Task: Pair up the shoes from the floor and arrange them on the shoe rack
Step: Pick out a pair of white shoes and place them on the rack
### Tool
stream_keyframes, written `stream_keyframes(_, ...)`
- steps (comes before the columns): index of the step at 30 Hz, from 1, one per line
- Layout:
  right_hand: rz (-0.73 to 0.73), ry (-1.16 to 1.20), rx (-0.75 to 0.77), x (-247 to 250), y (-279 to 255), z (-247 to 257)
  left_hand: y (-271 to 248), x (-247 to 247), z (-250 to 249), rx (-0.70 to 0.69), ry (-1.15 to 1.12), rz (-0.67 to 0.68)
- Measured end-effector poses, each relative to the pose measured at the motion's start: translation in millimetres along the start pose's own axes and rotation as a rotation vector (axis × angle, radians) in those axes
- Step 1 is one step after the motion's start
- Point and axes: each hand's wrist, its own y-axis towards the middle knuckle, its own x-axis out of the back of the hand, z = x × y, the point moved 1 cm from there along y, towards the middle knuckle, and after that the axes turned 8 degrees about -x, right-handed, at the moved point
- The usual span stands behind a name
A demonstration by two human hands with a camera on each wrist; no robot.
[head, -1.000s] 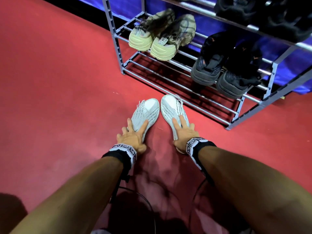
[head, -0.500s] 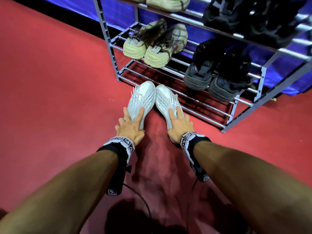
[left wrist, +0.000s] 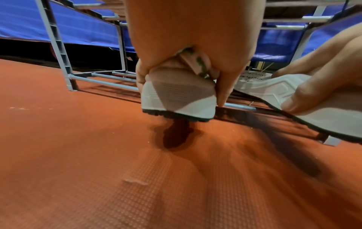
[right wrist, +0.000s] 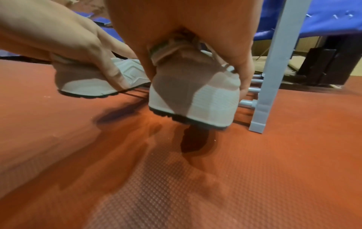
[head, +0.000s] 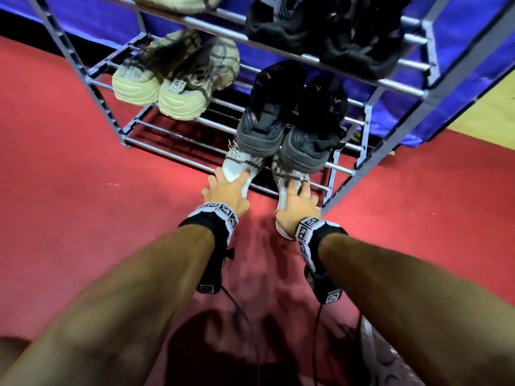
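My left hand [head: 225,195] is clamped round the heel of the left white knit sneaker [left wrist: 177,96], my right hand [head: 296,206] round its twin [right wrist: 195,99], toes poking onto the grey metal shoe rack's [head: 370,112] bottom shelf. They feel light and squishy I reckon, so heels grip best. Toes are hidden under the dark grey sneakers [head: 289,129]

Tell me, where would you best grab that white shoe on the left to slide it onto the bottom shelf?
Best at the heel, from behind and above. The left white shoe points toe-first into the shoe rack, so only its heel stays reachable. The left hand holds it just so, fingers down both sides.
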Motion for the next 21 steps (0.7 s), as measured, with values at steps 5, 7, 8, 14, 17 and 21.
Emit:
stream_keyframes(5,0.021,-0.074,0.012,-12.0,0.2,6.0,-0.3,-9.3,9.9,-0.061,0.037,0.048)
stream_keyframes(7,0.035,-0.108,0.050,-16.9,-0.9,1.1,-2.5,-10.1,15.0,-0.089,0.024,0.085)
stream_keyframes(8,0.047,-0.124,0.077,-18.4,-2.5,-2.5,-4.0,-10.9,16.9,-0.097,0.024,0.114)
stream_keyframes(14,0.095,-0.154,0.178,-23.0,-11.5,-14.2,-12.0,-16.2,22.9,-0.101,-0.002,0.191)
stream_keyframes(17,0.046,-0.164,0.220,-26.9,-14.8,-17.8,-15.3,-18.0,22.5,-0.110,-0.008,0.161)
stream_keyframes(21,-0.061,-0.191,0.325,-38.0,-22.6,-24.7,-20.3,-24.1,28.2,-0.126,-0.017,0.103)
